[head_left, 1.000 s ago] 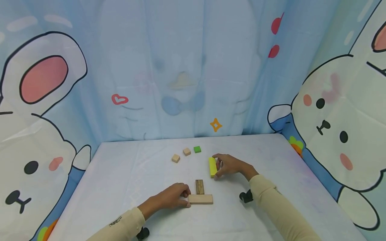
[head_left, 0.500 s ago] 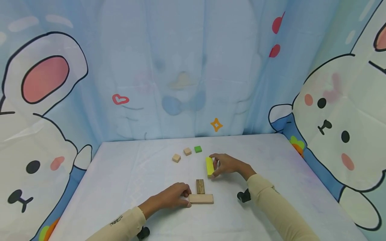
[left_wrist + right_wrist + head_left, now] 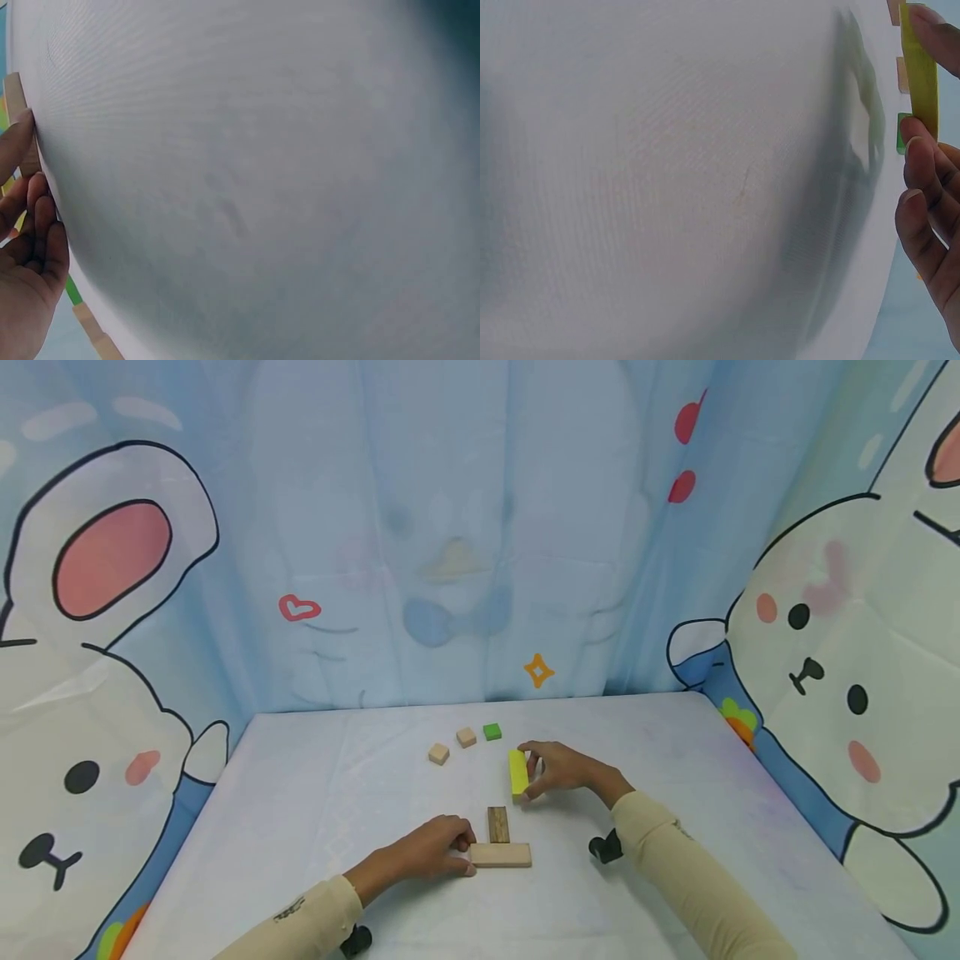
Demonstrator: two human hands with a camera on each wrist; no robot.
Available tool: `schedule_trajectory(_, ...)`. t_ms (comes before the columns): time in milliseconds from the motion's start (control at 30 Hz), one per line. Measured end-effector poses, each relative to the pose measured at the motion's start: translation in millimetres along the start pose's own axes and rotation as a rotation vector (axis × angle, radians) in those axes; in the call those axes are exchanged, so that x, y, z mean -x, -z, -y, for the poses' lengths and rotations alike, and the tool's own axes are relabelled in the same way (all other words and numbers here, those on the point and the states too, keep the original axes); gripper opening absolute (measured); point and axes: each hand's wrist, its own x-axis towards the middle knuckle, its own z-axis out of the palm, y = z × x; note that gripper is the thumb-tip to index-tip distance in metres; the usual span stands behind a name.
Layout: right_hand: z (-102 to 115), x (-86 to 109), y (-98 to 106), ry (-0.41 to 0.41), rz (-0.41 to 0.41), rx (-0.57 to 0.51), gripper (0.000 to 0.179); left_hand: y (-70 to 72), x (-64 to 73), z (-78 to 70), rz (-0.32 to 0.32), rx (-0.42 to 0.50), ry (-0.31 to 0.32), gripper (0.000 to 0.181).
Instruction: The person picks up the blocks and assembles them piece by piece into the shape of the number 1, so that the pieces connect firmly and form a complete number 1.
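Observation:
My left hand [image 3: 423,850] pinches the left end of a long pale wooden block [image 3: 501,856] lying crosswise on the table; the left wrist view shows thumb and fingers on either side of this wooden block [image 3: 13,94]. Against its far side, a darker wooden block [image 3: 498,824] points away from me, making a T shape. Farther off and slightly right, my right hand [image 3: 566,767] holds a yellow block [image 3: 517,775] by its two ends. In the right wrist view the yellow block [image 3: 921,75] spans thumb to fingertip. Whether it touches the table I cannot tell.
Beyond the hands, two small wooden cubes [image 3: 438,753] and a green cube [image 3: 492,732] form a slanting row. A white cloth covers the table [image 3: 315,793]. Behind it hangs a blue curtain [image 3: 450,527] with cartoon rabbits.
My right hand has shifted a little to the left with the yellow block. The left hand and the wooden blocks stay in place.

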Motion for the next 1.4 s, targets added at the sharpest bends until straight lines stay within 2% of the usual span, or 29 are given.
schedule_trajectory(433, 8, -6.8, -6, 0.008, 0.005, -0.002, 0.095, 1.2, 0.8, -2.9, 0.008, 0.007, 0.021, 0.030)
schedule_trajectory(833, 11, -13.7, -11, 0.019, -0.011, 0.020, 0.095, -0.5, -1.1, 2.0, 0.002, -0.005, 0.003, 0.031)
schedule_trajectory(1033, 13, -16.6, -14, 0.020, -0.003, 0.015, 0.096, 2.8, -0.2, -2.3, 0.003, -0.006, 0.003, 0.031)
schedule_trajectory(1400, 21, -17.8, -17, 0.006, 0.031, 0.014, 0.097, 2.0, -0.3, -1.2, 0.009, 0.011, 0.011, 0.030)
